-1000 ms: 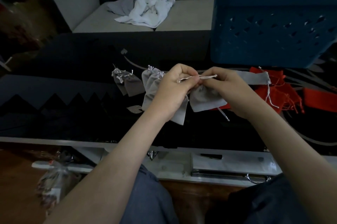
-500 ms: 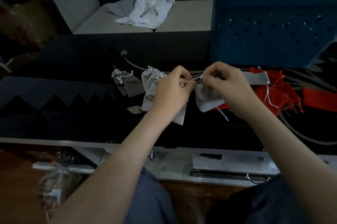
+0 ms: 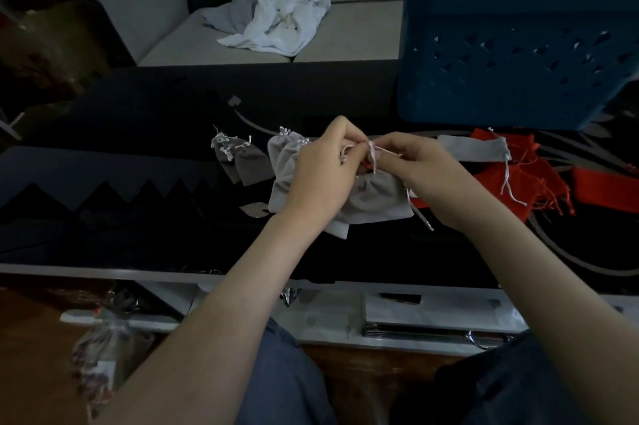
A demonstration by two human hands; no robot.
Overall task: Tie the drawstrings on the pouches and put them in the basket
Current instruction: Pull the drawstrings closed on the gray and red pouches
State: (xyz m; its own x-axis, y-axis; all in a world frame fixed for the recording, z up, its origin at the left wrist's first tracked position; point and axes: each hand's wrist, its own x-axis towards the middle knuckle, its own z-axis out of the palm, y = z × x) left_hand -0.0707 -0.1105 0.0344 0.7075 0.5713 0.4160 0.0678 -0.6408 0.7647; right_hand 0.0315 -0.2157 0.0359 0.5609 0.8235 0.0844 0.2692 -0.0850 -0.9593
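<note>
A light grey pouch [image 3: 375,198] hangs between my hands above the black table [image 3: 138,161]. My left hand [image 3: 320,175] and my right hand [image 3: 420,168] both pinch its white drawstring [image 3: 371,153], which is looped at the pouch's gathered mouth. More grey pouches [image 3: 281,161] lie under my left hand, and two darker grey pouches [image 3: 243,161] lie further left. Another grey pouch [image 3: 477,151] rests on a heap of red pouches [image 3: 518,182] to the right. The blue basket [image 3: 518,44] stands at the back right.
A sofa with crumpled white and grey cloths [image 3: 276,21] runs behind the table. A lower shelf [image 3: 397,317] with flat items sits under the table's near edge. A plastic-wrapped bundle [image 3: 100,359] lies on the floor at the lower left.
My hands have drawn closer together at the pouch's mouth. The drawstring, stretched straight between them a second ago, now forms a loop between my fingers. The pouch mouth is gathered tighter.
</note>
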